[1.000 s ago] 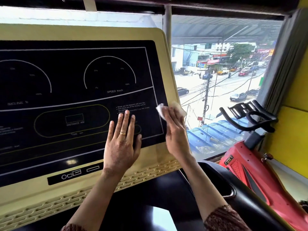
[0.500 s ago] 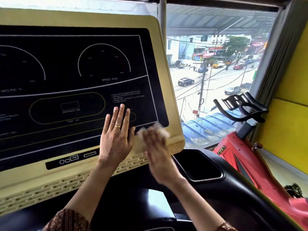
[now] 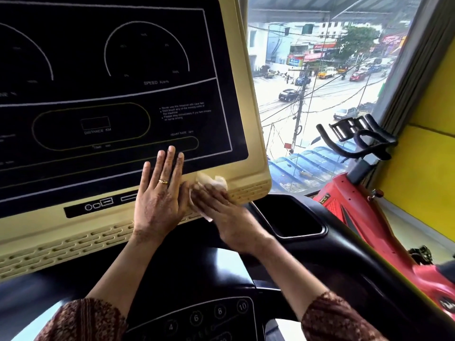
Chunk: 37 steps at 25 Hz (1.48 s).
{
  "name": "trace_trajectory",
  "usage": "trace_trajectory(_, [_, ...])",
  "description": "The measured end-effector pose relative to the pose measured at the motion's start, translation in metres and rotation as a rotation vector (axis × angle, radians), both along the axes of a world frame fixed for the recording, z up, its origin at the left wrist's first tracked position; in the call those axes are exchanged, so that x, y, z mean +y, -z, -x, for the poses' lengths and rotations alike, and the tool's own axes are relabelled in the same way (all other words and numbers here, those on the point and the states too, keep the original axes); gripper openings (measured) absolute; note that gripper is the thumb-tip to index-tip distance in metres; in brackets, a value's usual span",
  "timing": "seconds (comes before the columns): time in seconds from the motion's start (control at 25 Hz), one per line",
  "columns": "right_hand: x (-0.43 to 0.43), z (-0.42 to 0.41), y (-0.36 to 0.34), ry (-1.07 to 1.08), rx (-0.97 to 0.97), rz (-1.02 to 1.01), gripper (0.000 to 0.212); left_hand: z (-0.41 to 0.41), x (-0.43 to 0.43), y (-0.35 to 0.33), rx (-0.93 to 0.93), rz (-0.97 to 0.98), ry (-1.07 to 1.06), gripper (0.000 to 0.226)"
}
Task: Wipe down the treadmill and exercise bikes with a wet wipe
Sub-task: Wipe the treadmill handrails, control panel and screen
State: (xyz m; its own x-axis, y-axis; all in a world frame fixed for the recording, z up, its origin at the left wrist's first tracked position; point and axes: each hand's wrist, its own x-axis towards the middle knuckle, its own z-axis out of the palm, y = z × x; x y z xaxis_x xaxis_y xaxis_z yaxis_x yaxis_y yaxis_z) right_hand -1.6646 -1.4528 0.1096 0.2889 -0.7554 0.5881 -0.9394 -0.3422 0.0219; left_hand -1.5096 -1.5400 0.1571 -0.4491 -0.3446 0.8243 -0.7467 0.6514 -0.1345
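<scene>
Treadmill console [image 3: 246, 99] fills left. Red exercise bike [image 3: 354, 210] at right by window. Left hand [image 3: 160, 200] flat on console, fingers straight. Right hand [image 3: 229, 217] beside it, fingers extended, pressing wet wipe [image 3: 214, 182] against console's lower cream edge.

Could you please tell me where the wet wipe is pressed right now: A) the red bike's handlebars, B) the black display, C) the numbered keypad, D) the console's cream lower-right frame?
D: the right hand presses the wet wipe against the cream frame just below the corner of the black display, beside the flat left hand.
</scene>
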Motion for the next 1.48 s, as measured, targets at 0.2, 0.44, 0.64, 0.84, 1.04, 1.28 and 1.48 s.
trace_trajectory(0.2, [0.019,0.088,0.004,0.345,-0.253,-0.056,0.088,0.001,0.002,0.0,0.008,-0.018,-0.006,0.053])
trace_trajectory(0.44, [0.001,0.01,0.007,0.089,0.018,0.012,0.085,0.001,0.001,0.0,0.008,-0.012,-0.008,0.054])
trace_trajectory(0.64, [0.02,0.086,-0.002,0.125,0.216,-0.009,0.083,0.001,0.001,0.0,0.016,-0.02,-0.009,0.053])
trace_trajectory(0.84, [0.027,0.091,0.001,0.295,0.181,-0.09,0.087,0.001,0.001,0.001,-0.002,-0.026,-0.014,0.053])
trace_trajectory(1.04, [0.002,0.048,-0.015,0.152,0.423,0.006,0.087,-0.023,-0.003,-0.001,-0.044,-0.039,0.098,0.051])
trace_trajectory(1.28, [-0.025,-0.035,-0.038,-0.044,0.475,-0.007,0.066,-0.12,-0.007,0.01,-0.122,-0.012,0.09,0.047])
trace_trajectory(1.48, [-0.049,-0.124,-0.039,-0.103,0.477,-0.007,0.073,-0.203,-0.016,0.016,-0.076,0.007,0.04,0.044])
